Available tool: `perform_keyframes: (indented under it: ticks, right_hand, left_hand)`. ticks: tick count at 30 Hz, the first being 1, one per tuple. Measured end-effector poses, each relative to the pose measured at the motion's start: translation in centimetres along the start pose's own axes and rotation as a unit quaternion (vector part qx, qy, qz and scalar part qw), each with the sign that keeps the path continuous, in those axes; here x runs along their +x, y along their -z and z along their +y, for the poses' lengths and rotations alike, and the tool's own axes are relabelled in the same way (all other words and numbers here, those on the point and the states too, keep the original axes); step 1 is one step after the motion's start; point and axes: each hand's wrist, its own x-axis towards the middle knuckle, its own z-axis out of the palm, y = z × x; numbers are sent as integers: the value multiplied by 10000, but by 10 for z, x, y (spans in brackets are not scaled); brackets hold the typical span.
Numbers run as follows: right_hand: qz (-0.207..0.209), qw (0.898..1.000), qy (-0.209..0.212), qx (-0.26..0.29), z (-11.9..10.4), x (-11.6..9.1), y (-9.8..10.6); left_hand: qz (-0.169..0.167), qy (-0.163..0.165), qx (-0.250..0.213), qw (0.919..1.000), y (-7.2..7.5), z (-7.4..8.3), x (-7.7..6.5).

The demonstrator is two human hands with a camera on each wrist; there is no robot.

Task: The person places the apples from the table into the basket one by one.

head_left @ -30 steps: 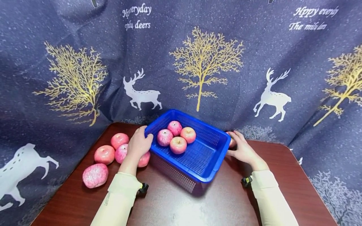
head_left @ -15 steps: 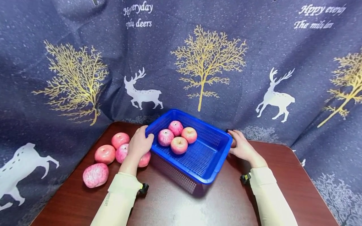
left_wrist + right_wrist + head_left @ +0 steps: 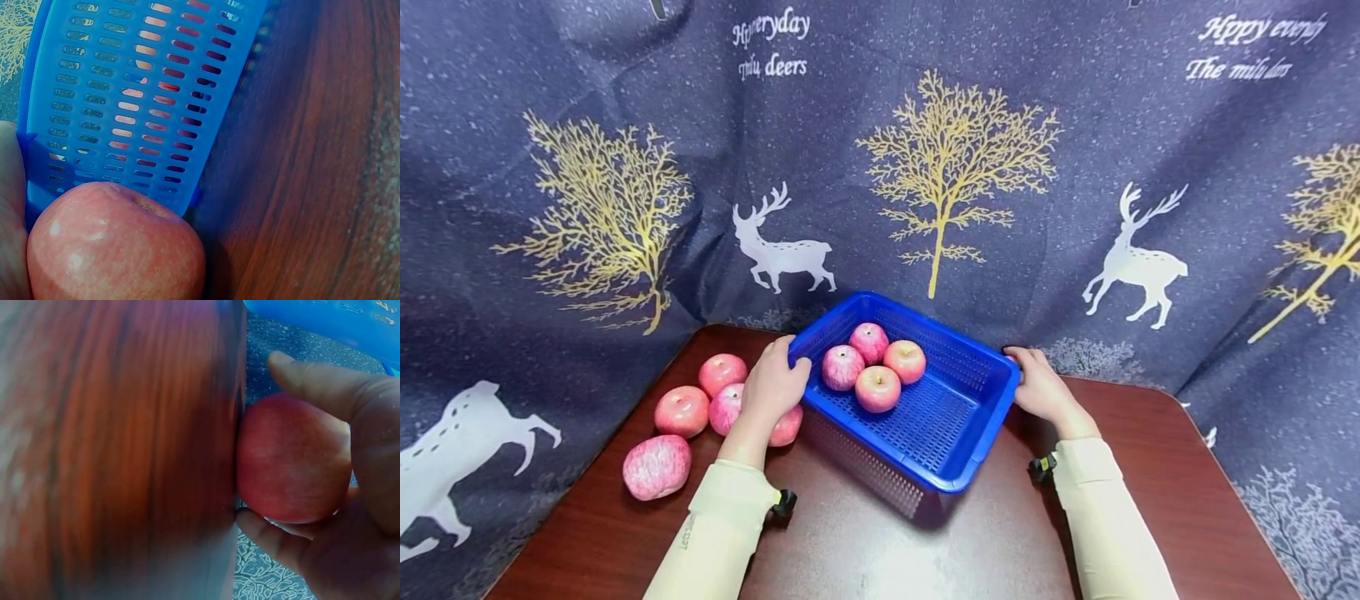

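A blue plastic basket with slotted walls holds several red and yellow apples toward its left end. My left hand grips the left end of its rim, thumb over the edge. Below that hand, a red apple sits against the basket's outer wall in the left wrist view. Just outside the right end, my right hand holds another red apple between thumb and fingers, low by the tabletop. From the head, that apple is almost wholly hidden behind the hand.
More apples lie on the brown wooden table left of the basket, partly behind the left forearm. A dark blue cloth printed with deer and trees hangs behind the table's back edge.
My right hand has shifted slightly and turned around the apple, which showed earlier and is now mostly covered in the head view. The left hand keeps its place on the rim.
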Motion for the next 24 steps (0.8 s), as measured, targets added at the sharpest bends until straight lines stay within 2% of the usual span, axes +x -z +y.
perform_keyframes:
  ticks: [6, 13, 19, 24]
  right_hand:
    - [30, 9996, -86, -280, -3, 1, -2]
    - [-34, 9974, -419, -581, -10, 2, -3]
    - [-57, 9959, -668, -608, -12, 2, -4]
    - [-13, 9955, -693, -650, -12, 1, -4]
  left_hand:
    - [5, 2, -19, 10000, 0, -1, 0]
    - [46, -35, -14, 10000, -1, -1, 0]
    - [51, -26, -7, 10000, -1, -2, 0]
    - [39, -48, -18, 10000, -1, -1, 0]
